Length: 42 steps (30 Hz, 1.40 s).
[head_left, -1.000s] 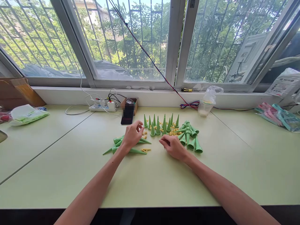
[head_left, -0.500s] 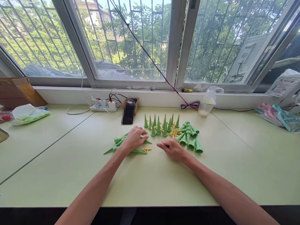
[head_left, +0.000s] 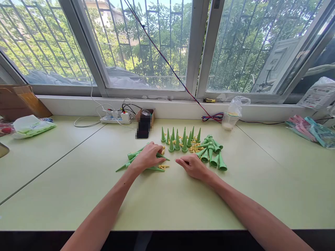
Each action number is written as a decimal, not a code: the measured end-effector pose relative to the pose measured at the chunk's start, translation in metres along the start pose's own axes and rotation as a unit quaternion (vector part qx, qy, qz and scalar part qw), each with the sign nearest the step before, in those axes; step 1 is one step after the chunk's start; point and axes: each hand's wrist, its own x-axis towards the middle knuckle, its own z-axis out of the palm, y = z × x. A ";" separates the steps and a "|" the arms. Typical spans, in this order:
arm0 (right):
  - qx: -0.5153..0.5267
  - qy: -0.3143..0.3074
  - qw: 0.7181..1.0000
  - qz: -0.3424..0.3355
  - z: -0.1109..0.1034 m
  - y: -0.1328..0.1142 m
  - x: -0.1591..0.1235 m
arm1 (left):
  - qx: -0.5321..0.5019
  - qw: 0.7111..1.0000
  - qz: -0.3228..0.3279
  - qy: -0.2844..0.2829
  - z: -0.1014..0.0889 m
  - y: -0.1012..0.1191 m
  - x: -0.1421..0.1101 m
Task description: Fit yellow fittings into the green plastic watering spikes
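Note:
My left hand [head_left: 150, 155] is over a small pile of green plastic spikes [head_left: 133, 155] lying on their sides. Its thumb and fingers close around one slim green spike [head_left: 163, 156], whose tip sticks out to the right. Small yellow plastic pieces [head_left: 163, 167] lie by that hand's thumb, and a few more beyond its fingertips. My right hand [head_left: 193, 165] rests on the table with its fingers curled in; whatever they hold, if anything, is hidden. Behind the hands, several green spikes [head_left: 177, 143] stand upright with yellow pieces [head_left: 194, 149] scattered among them. More hollow green spikes [head_left: 214, 160] are heaped beside my right hand.
At the back of the pale table [head_left: 167, 205] are a power strip [head_left: 115, 119] with cables, a dark phone [head_left: 142, 129] against a small box, and a plastic cup [head_left: 228, 122] with a bag. Bagged items [head_left: 311, 129] lie far right, a white-green packet [head_left: 32, 127] far left.
My left hand's fingers have come down slightly and closed in around the green spike. My right hand stays put, still curled.

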 end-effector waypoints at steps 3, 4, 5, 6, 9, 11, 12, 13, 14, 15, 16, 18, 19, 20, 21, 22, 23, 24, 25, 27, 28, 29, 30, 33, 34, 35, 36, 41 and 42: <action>-0.003 0.002 1.000 -0.002 0.000 0.001 0.000 | -0.018 1.000 0.000 0.012 0.002 0.001 0.000; -0.004 0.001 1.000 -0.002 0.000 0.001 0.000 | -0.025 1.000 0.000 0.014 0.002 0.001 0.000; -0.006 0.001 1.000 -0.002 0.000 0.001 0.000 | -0.030 0.999 0.000 0.017 0.002 0.001 -0.001; -0.007 0.002 1.000 -0.002 0.000 0.001 0.000 | -0.035 0.999 0.001 0.018 0.002 0.002 -0.001; -0.003 0.003 1.000 -0.004 -0.001 0.000 0.000 | -0.033 0.999 0.008 0.015 0.000 0.003 -0.001; 0.005 0.000 1.000 -0.004 -0.001 0.000 0.000 | -0.023 1.000 0.013 0.008 -0.001 0.004 -0.002; 0.010 -0.001 1.000 -0.003 -0.002 0.000 0.000 | -0.018 1.000 0.014 0.005 -0.001 0.005 -0.002; 0.013 -0.003 1.000 -0.002 -0.002 0.000 0.000 | -0.013 1.000 0.015 0.003 -0.001 0.005 -0.002; 0.015 -0.003 1.000 -0.002 -0.002 0.000 0.000 | -0.010 1.000 0.017 0.001 -0.001 0.005 -0.003; 0.015 -0.003 1.000 -0.001 -0.002 -0.001 0.001 | -0.007 1.000 0.020 0.002 0.000 0.004 -0.003; 0.014 -0.002 1.000 -0.001 -0.002 -0.001 0.001 | -0.005 1.000 0.023 0.003 0.001 0.004 -0.003; 0.011 -0.001 1.000 -0.001 -0.001 -0.001 0.001 | -0.001 1.000 0.028 0.006 0.002 0.003 -0.003; 0.009 -0.001 1.000 0.000 -0.001 -0.001 0.001 | 0.001 1.000 0.030 0.006 0.002 0.002 -0.002; 0.007 0.000 1.000 0.001 -0.001 -0.001 0.001 | 0.003 1.000 0.030 0.006 0.003 0.002 -0.002; 0.006 0.000 1.000 0.002 -0.001 -0.001 0.001 | 0.004 1.000 0.030 0.004 0.003 0.001 -0.002; 0.004 -0.001 1.000 0.002 -0.001 -0.001 0.001 | 0.005 1.000 0.030 0.003 0.003 0.001 -0.002; 0.004 -0.001 1.000 0.002 -0.001 -0.001 0.001 | 0.004 1.000 0.029 0.002 0.003 0.001 -0.002; 0.003 -0.001 1.000 0.001 -0.001 -0.001 0.000 | 0.002 1.000 0.028 0.002 0.003 0.001 -0.002; 0.003 -0.001 1.000 0.000 -0.001 -0.001 0.000 | 0.001 1.000 0.027 0.002 0.003 0.001 -0.002; 0.002 0.000 1.000 -0.001 -0.001 0.000 0.000 | -0.003 1.000 0.025 0.004 0.003 0.001 -0.002; 0.001 0.001 1.000 -0.001 -0.001 0.000 0.000 | -0.007 1.000 0.024 0.006 0.003 0.001 -0.002; -0.001 0.002 1.000 -0.001 -0.001 0.000 0.000 | -0.012 1.000 0.022 0.010 0.003 0.000 -0.002; -0.002 0.001 1.000 0.000 -0.001 0.000 0.000 | -0.019 1.000 0.020 0.013 0.003 0.000 -0.002; -0.001 0.001 1.000 0.002 -0.001 0.000 0.000 | -0.041 0.999 0.014 0.027 0.004 -0.002 -0.001; -0.001 0.001 1.000 0.002 -0.001 0.000 0.000 | -0.046 0.998 0.013 0.033 0.005 -0.003 -0.001; 0.000 0.001 1.000 0.001 -0.001 0.000 0.001 | -0.048 0.998 0.011 0.038 0.005 -0.004 0.000; 0.000 0.001 1.000 0.000 -0.001 0.000 0.001 | -0.048 0.998 0.010 0.043 0.005 -0.004 0.000; -0.005 0.003 1.000 -0.004 -0.001 -0.001 0.001 | -0.051 0.995 0.012 0.084 0.005 -0.003 0.002; -0.008 0.003 1.000 -0.004 -0.001 -0.002 0.000 | -0.053 0.994 0.016 0.099 0.004 -0.002 0.003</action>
